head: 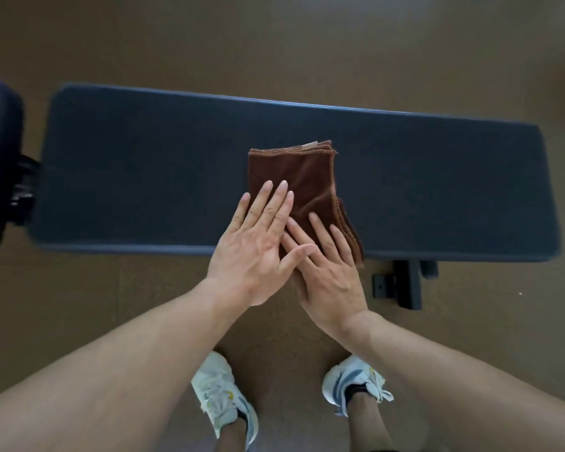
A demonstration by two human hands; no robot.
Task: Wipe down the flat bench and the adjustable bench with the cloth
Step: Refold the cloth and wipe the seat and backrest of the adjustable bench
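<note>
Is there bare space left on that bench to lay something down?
Yes: bare padding on the bench left of the brown cloth, and more right of it. The middle is crowded: left hand and right hand press the cloth.

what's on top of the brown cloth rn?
Both hands lie flat on the brown cloth, left hand overlapping the right hand. They hide its near part; the bench pad beneath is covered.

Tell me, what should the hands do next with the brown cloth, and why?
Probably slide the folded brown cloth sideways along the bench pad, pressing down. The left hand and right hand both lie flat on the cloth, fingers straight, near the pad's front edge at its middle, so long stretches of pad on either side look not yet covered.
</note>
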